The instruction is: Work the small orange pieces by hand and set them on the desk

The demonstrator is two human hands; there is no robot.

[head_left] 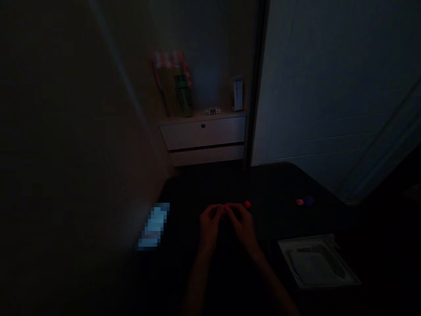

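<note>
My left hand (210,221) and my right hand (241,219) meet above the dark table (276,184), fingertips nearly touching. Pinched between both sets of fingers is a small red lump (225,208), which looks like modelling clay; the fingers cover most of it. Just beyond my right hand a red ball (247,204) of similar colour rests on the tabletop. Farther right lie a pinkish-orange lump (299,202) and a dark purple lump (309,201), side by side. Dim light hides finer detail of the fingers.
A glowing, pixelated screen-like rectangle (154,226) is at the table's left. Behind the table, a drawer cabinet (207,134) carries a green bottle (184,96), a beaded item (212,111) and a white box (237,94). A pale square item (319,263) sits low at the right.
</note>
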